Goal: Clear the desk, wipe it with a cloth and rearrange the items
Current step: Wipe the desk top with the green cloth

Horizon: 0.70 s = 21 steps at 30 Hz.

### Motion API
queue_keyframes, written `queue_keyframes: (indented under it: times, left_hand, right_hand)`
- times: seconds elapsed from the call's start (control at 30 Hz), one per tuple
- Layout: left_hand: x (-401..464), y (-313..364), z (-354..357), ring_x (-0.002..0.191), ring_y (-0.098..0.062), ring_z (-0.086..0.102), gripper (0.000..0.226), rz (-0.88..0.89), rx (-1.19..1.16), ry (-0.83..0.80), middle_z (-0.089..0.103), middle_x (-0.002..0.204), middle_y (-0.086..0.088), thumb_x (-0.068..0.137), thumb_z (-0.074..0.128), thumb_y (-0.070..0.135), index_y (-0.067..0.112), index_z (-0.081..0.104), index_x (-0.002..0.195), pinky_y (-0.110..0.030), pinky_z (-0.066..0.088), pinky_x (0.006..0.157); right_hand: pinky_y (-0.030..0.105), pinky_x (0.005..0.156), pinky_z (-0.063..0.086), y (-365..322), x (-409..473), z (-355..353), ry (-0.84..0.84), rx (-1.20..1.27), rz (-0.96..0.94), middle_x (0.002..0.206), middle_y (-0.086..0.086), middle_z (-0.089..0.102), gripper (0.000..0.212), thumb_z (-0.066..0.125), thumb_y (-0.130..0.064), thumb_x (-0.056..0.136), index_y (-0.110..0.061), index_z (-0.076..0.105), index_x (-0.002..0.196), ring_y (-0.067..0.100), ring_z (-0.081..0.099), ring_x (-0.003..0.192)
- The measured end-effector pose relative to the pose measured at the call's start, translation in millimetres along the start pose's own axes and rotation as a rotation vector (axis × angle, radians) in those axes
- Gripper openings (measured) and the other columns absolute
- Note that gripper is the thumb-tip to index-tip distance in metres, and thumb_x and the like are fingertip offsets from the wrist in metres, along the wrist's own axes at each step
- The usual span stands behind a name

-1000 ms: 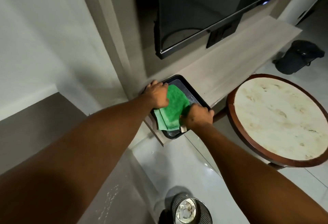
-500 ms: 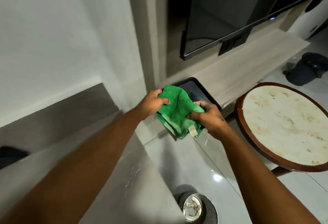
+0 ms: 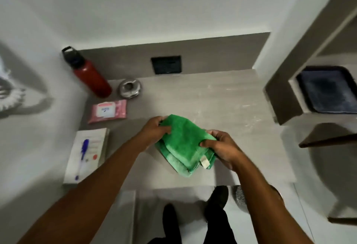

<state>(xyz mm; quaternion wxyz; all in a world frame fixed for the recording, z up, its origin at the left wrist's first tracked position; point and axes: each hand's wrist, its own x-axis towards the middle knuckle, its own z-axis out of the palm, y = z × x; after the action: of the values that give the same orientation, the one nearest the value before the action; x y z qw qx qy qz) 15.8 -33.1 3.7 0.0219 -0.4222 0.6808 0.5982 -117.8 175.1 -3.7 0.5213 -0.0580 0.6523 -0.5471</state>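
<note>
I see a red bottle point(image 3: 89, 74), metal ashtray point(image 3: 130, 88), pink wipes pack point(image 3: 108, 111) and notebook point(image 3: 87, 154) with a blue pen point(image 3: 82, 156) lining the worktop's point(image 3: 222, 98) left side. My left hand point(image 3: 154, 129) and right hand point(image 3: 222, 147) each keep a closed grip on the folded green cloth point(image 3: 183, 145), its long axis running diagonally toward the near edge; the right half lies bare.

The dark tray point(image 3: 328, 91) is cut off at the right edge.

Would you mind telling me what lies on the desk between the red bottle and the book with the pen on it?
In the head view, a pink wipes packet lies between the red bottle and the book.
</note>
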Motion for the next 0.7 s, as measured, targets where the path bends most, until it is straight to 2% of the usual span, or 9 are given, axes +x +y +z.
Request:
queue_keyframes:
  times: [0.1, 0.2, 0.3, 0.37, 0.43, 0.5, 0.57, 0.63, 0.7]
  left_hand:
    - [-21.3, -35.9, -31.4, 0.065, -0.007, 0.066, 0.019, -0.034, 0.048, 0.058, 0.072, 0.074, 0.007, 0.076, 0.069, 0.005, 0.023, 0.067, 0.084, -0.018, 0.052, 0.055]
    - [-23.8, -58.1, -40.5, 0.066, -0.013, 0.065, 0.018, -0.04, 0.11, 0.027, 0.07, 0.081, -0.003, 0.081, 0.068, 0.001, 0.019, 0.065, 0.083, -0.025, 0.052, 0.063]
    - [-22.8, -73.7, -40.1, 0.092, -0.022, 0.07, 0.027, 0.0, 0.157, 0.014, 0.071, 0.108, -0.013, 0.081, 0.073, 0.001, 0.009, 0.066, 0.106, -0.034, 0.056, 0.083]
    - [-27.6, -85.7, -42.6, 0.112, -0.023, 0.065, 0.048, 0.112, 0.256, 0.122, 0.066, 0.124, -0.012, 0.08, 0.075, 0.006, 0.004, 0.059, 0.125, -0.034, 0.052, 0.099]
    - [-37.7, -104.5, -50.2, 0.124, -0.026, 0.058, 0.054, 0.247, 0.42, 0.287, 0.059, 0.134, -0.014, 0.084, 0.07, 0.01, 0.002, 0.053, 0.135, -0.036, 0.047, 0.108]
    - [-46.7, -129.9, -55.0, 0.139, -0.03, 0.046, 0.051, 0.33, 0.597, 0.355, 0.05, 0.147, -0.018, 0.093, 0.059, 0.013, 0.0, 0.049, 0.141, -0.039, 0.037, 0.119]
    - [-50.7, -152.5, -52.4, 0.149, -0.029, 0.033, 0.049, 0.403, 0.768, 0.331, 0.042, 0.156, -0.016, 0.101, 0.046, 0.018, 0.001, 0.046, 0.146, -0.042, 0.028, 0.124]
    - [-46.1, -164.0, -48.4, 0.154, -0.025, 0.025, 0.052, 0.414, 0.91, 0.333, 0.036, 0.161, -0.011, 0.104, 0.034, 0.027, 0.005, 0.04, 0.151, -0.043, 0.024, 0.126]
    - [-38.4, -164.8, -46.8, 0.155, -0.024, 0.02, 0.06, 0.381, 0.999, 0.347, 0.03, 0.165, -0.007, 0.101, 0.027, 0.035, 0.01, 0.032, 0.155, -0.045, 0.022, 0.126]
  right_hand:
    - [0.049, 0.085, 0.06, 18.8, -4.3, 50.1, -0.01, -0.065, 0.044, 0.105, 0.019, 0.075, 0.038, 0.065, 0.012, 0.08, -0.01, 0.071, 0.11, 0.041, 0.071, 0.098]
    - [0.05, 0.086, 0.06, 29.6, -8.2, 75.0, 0.058, -0.127, 0.091, 0.102, 0.02, 0.075, 0.035, 0.067, 0.009, 0.081, -0.007, 0.071, 0.112, 0.042, 0.071, 0.096]
    - [0.04, 0.078, 0.058, 35.1, -14.0, 75.8, 0.214, -0.505, 0.134, 0.095, 0.01, 0.071, 0.032, 0.082, -0.022, 0.077, -0.013, 0.068, 0.105, 0.031, 0.069, 0.087]
    - [0.039, 0.079, 0.056, 37.2, -19.4, 69.1, 0.381, -0.916, 0.01, 0.102, 0.009, 0.066, 0.044, 0.079, -0.044, 0.075, -0.022, 0.062, 0.108, 0.03, 0.064, 0.094]
    - [0.043, 0.089, 0.054, 45.1, -15.0, 78.3, 0.511, -1.15, -0.338, 0.121, 0.009, 0.064, 0.049, 0.067, -0.05, 0.082, -0.026, 0.057, 0.124, 0.033, 0.06, 0.109]
    - [0.045, 0.107, 0.043, 53.0, 0.9, 108.7, 0.407, -1.252, -0.555, 0.143, 0.008, 0.055, 0.055, 0.049, -0.054, 0.093, -0.027, 0.048, 0.141, 0.033, 0.049, 0.132]
    - [0.048, 0.122, 0.022, 67.5, 21.5, 145.8, 0.221, -1.395, -0.558, 0.161, 0.01, 0.032, 0.063, 0.035, -0.058, 0.099, -0.025, 0.036, 0.153, 0.033, 0.026, 0.149]
    - [0.052, 0.124, 0.008, 86.9, 36.9, 164.7, 0.158, -1.512, -0.497, 0.166, 0.012, 0.017, 0.066, 0.028, -0.059, 0.101, -0.024, 0.026, 0.157, 0.033, 0.011, 0.154]
    - [0.054, 0.124, 0.009, 104.4, 39.3, 150.8, 0.202, -1.553, -0.515, 0.166, 0.012, 0.017, 0.065, 0.026, -0.059, 0.101, -0.026, 0.024, 0.157, 0.033, 0.011, 0.154]
